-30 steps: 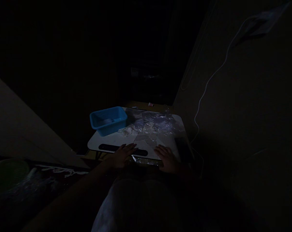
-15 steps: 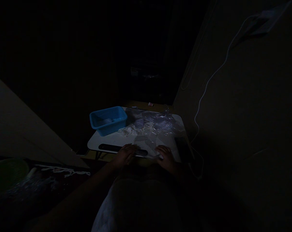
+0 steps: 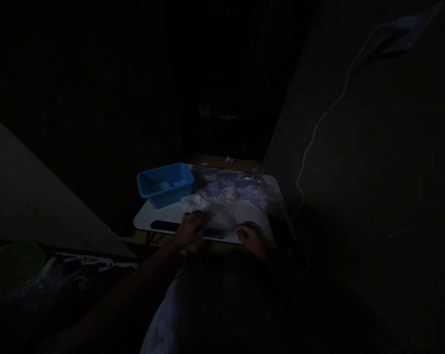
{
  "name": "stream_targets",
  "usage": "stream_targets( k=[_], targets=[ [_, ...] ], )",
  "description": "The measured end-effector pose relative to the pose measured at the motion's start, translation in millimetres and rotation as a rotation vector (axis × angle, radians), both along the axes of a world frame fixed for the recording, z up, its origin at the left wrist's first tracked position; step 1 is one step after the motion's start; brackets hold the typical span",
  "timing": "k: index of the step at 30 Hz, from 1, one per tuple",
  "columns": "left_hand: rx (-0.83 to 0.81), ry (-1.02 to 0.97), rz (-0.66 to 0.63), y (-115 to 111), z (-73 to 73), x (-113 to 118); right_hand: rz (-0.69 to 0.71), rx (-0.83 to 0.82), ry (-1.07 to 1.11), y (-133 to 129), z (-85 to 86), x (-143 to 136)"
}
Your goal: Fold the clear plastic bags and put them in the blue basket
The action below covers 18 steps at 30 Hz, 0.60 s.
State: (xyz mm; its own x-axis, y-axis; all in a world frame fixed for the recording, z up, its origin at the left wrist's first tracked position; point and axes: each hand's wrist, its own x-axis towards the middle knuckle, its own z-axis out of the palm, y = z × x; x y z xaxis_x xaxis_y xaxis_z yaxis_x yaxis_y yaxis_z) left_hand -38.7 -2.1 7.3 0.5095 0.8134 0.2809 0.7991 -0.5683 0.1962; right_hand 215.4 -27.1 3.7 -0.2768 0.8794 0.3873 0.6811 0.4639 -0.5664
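The scene is very dark. A thin, see-through plastic piece (image 3: 219, 221), perhaps a bag, stretches between my two hands over the near edge of the small white table (image 3: 144, 216). My left hand (image 3: 191, 228) is closed at its left side, with fingertips somewhat blurred. Opposite it, my right hand (image 3: 250, 235) pinches the right side with bent fingers. Behind my hands lies a loose heap of crinkled clear plastic (image 3: 244, 189). A crumpled whitish piece (image 3: 194, 200) rests beside the blue basin (image 3: 166, 199), which holds something pale.
A dark flat object (image 3: 279, 228) lies at the table's right edge. From the wall, a white cable (image 3: 323, 115) hangs down on the right. A small pinkish item (image 3: 229, 160) sits behind the table. At lower left are a green basket (image 3: 14, 270) and shiny plastic (image 3: 47, 285) on the floor.
My left hand has moved slightly up and away from me on the table. The fingers of my right hand are drawn in more. The thin plastic between them has shifted.
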Motion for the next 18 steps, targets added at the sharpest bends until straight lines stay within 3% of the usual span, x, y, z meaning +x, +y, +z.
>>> stream_targets(
  k=[9, 14, 18],
  targets=[
    [0.022, -0.036, -0.035, 19.0, -8.2, 9.4, 0.021, -0.14, 0.154, 9.0, 3.0, 3.1],
    [-0.058, -0.158, -0.146, 16.9, -10.9, 10.5, 0.025, -0.151, 0.169, 7.1, 2.3, 4.1],
    [-0.077, -0.219, -0.125, 10.8, -11.1, 9.1, 0.0, -0.102, 0.111, -4.5, 2.2, 6.9]
  ],
)
